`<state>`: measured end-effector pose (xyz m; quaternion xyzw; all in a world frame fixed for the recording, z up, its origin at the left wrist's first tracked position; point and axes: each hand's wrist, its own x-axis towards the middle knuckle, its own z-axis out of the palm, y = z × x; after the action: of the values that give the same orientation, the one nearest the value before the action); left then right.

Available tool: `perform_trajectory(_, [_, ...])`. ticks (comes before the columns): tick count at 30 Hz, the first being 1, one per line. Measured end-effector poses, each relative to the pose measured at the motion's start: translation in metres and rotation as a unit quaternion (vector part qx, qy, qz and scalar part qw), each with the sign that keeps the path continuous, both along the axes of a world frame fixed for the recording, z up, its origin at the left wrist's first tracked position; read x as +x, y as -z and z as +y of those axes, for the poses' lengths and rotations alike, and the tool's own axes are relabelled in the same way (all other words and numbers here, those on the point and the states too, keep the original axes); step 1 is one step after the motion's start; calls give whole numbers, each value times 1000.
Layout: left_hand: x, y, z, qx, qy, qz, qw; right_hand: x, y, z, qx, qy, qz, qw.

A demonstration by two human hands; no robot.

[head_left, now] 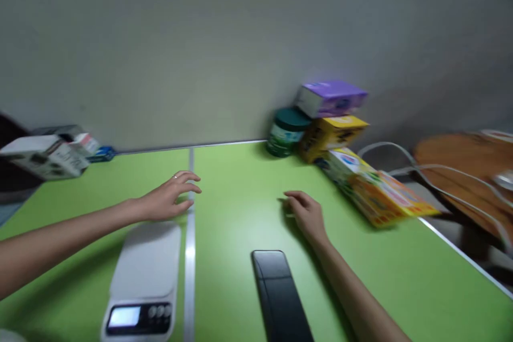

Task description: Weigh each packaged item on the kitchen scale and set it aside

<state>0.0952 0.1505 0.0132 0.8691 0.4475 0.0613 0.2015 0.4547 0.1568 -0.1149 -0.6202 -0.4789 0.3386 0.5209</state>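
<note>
My left hand (170,196) hovers over the green table (240,187) just beyond a white kitchen scale (144,278); its fingers are stretched out and hold nothing, and a ring shows on one finger. My right hand (305,212) rests low on the table near the middle, fingers loosely curled downward, nothing visible in it. A black flat device (278,294) lies between my forearms, close to me. The picture is smeared by motion.
At the back right stand a dark green jar (286,131), a yellow box (331,136) with a purple box (331,97) on top, and flat colourful packs (377,189). White boxes (46,156) lie at the far left. White cables (441,176) and a wooden table (465,163) are at the right.
</note>
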Motion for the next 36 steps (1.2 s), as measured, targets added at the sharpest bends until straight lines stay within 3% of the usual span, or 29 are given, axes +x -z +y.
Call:
perform_trajectory(3, [-66,-1,-22,-49,-118,-36,991,-9,-11,1,-41,31,6,999])
perform_trajectory(7, [-134,6,-37,-27,-191,-89,977,-52,-34,6,-49,-5,38,998])
perform_trajectory(10, [-179,15,-37,29,-257,-119,959,-116,-57,7,-55,-124,20,991])
perform_trajectory(13, [-229,22,-23,115,-389,-155,901,-191,-77,5,-66,-262,-24,962])
perform_trajectory(16, [-286,26,-2,181,-490,-177,834,-261,-90,-2,-86,-374,-61,922])
perform_trajectory(21, [-360,23,30,267,-547,-164,777,-357,-104,-20,-94,-516,-157,837])
perform_trajectory(26, [-396,23,54,249,-588,-209,741,-427,-110,-27,-41,-591,-266,760])
perform_trajectory(29, [-404,27,62,219,-585,-221,749,-451,-106,-26,-29,-615,-278,737])
perform_trajectory(33, [-404,37,56,266,-574,-203,747,-463,-97,-27,-28,-628,-275,727])
perform_trajectory(36, [-389,42,33,302,-543,-209,756,-462,-89,-26,-28,-600,-258,757])
